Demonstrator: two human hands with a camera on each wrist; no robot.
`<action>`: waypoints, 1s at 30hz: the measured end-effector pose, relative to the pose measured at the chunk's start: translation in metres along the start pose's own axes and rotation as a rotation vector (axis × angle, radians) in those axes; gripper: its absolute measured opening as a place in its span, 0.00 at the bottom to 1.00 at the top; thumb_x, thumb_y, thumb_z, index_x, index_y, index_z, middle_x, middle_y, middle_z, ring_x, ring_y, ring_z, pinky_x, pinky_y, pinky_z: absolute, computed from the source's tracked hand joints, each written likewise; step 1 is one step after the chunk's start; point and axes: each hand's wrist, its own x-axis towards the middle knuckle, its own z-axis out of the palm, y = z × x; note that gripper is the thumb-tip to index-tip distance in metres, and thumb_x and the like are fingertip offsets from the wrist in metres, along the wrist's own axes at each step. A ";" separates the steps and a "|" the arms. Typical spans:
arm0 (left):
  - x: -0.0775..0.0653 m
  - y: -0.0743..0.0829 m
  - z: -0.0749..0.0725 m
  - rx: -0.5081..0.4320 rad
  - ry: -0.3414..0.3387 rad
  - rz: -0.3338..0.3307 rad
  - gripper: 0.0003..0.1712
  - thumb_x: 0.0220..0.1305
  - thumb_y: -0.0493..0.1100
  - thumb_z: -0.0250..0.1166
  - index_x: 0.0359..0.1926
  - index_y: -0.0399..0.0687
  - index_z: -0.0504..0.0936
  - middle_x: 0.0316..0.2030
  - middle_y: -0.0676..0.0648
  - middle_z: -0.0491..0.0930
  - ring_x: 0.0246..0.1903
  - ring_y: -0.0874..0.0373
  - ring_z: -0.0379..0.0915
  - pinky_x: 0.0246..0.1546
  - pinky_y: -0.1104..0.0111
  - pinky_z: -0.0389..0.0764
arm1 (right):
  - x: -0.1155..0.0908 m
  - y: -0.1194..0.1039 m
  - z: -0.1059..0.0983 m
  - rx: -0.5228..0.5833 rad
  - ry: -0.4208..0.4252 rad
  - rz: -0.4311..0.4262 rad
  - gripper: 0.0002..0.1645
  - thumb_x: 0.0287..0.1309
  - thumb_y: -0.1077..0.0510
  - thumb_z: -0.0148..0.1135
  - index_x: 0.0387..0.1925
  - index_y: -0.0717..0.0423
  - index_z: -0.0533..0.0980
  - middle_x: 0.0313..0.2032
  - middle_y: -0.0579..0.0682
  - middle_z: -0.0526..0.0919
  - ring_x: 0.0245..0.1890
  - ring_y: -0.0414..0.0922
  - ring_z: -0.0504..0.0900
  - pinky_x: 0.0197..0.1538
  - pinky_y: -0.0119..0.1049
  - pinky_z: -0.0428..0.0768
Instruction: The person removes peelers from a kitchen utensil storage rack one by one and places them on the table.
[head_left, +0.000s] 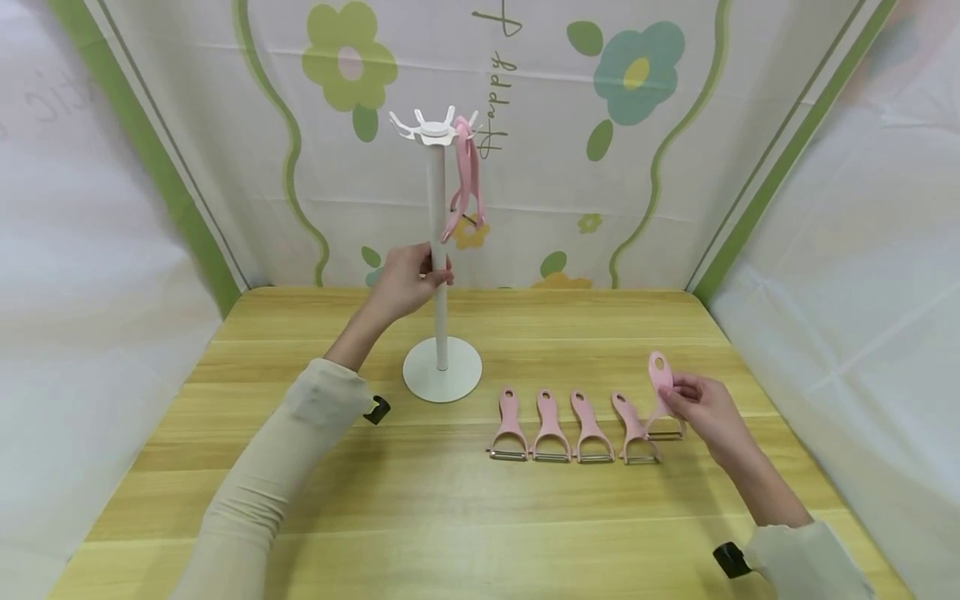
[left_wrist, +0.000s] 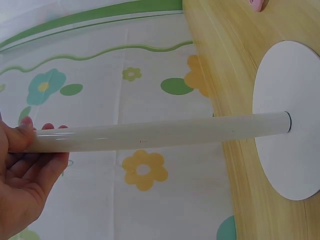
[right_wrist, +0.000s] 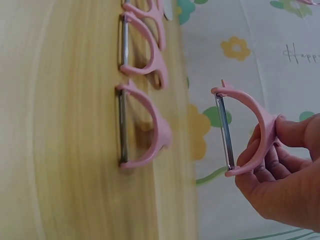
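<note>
My left hand grips the white pole of an upright stand, whose round base rests on the table. Around the stand's top is a ring of white hooks, and pink peelers hang from its right side. In my right hand, thumb and fingers pinch the handle of a pink peeler; the right wrist view shows its blade held above the table. Several more pink peelers lie in a row beside the base, handles pointing away from me; the rightmost one is nearest my right hand.
The wooden table ends at a printed cloth wall behind the stand. White cloth sides rise at left and right. A black clip shows by the left cuff, another by the right.
</note>
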 end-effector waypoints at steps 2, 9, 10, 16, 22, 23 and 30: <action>0.000 0.000 0.000 0.003 0.000 0.001 0.03 0.60 0.35 0.62 0.34 0.38 0.78 0.30 0.43 0.83 0.34 0.53 0.82 0.39 0.61 0.82 | 0.000 0.004 -0.001 -0.005 -0.002 0.005 0.26 0.67 0.55 0.50 0.55 0.75 0.66 0.40 0.52 0.78 0.35 0.32 0.77 0.36 0.29 0.80; 0.000 -0.001 0.000 0.000 0.005 0.003 0.03 0.60 0.35 0.62 0.34 0.38 0.78 0.30 0.43 0.83 0.34 0.53 0.82 0.39 0.61 0.83 | 0.003 0.021 -0.006 -0.049 -0.020 0.015 0.24 0.68 0.55 0.48 0.54 0.74 0.66 0.38 0.57 0.78 0.32 0.35 0.76 0.33 0.31 0.80; 0.000 -0.002 0.000 0.001 0.004 0.005 0.03 0.60 0.35 0.62 0.34 0.38 0.78 0.30 0.43 0.83 0.34 0.53 0.82 0.39 0.61 0.83 | 0.003 0.024 -0.007 -0.054 -0.029 0.023 0.25 0.68 0.55 0.47 0.55 0.74 0.66 0.40 0.58 0.78 0.32 0.34 0.76 0.34 0.31 0.80; 0.001 -0.002 0.001 -0.001 -0.004 0.003 0.03 0.60 0.35 0.62 0.34 0.38 0.78 0.31 0.43 0.82 0.35 0.53 0.82 0.40 0.61 0.82 | 0.004 0.033 -0.012 -0.058 -0.084 0.100 0.28 0.69 0.58 0.45 0.59 0.79 0.59 0.46 0.70 0.73 0.36 0.36 0.77 0.40 0.33 0.81; 0.000 -0.001 0.001 -0.001 -0.007 0.003 0.03 0.61 0.35 0.62 0.35 0.38 0.78 0.31 0.43 0.82 0.35 0.53 0.82 0.40 0.61 0.82 | 0.008 0.041 -0.013 -0.063 -0.124 0.164 0.26 0.68 0.65 0.41 0.60 0.83 0.54 0.54 0.77 0.67 0.39 0.38 0.78 0.42 0.33 0.81; 0.000 -0.002 0.001 -0.001 -0.008 0.004 0.03 0.61 0.35 0.62 0.35 0.38 0.78 0.31 0.43 0.82 0.35 0.53 0.82 0.40 0.61 0.82 | 0.009 0.043 -0.013 -0.066 -0.127 0.175 0.26 0.68 0.66 0.40 0.60 0.83 0.54 0.52 0.77 0.68 0.37 0.38 0.77 0.40 0.33 0.81; 0.001 -0.002 0.001 0.009 -0.010 0.018 0.03 0.61 0.35 0.62 0.35 0.38 0.78 0.31 0.43 0.83 0.35 0.53 0.82 0.39 0.61 0.83 | 0.016 0.057 -0.012 -0.124 -0.138 0.219 0.27 0.65 0.68 0.42 0.59 0.86 0.53 0.52 0.80 0.66 0.37 0.43 0.78 0.38 0.33 0.81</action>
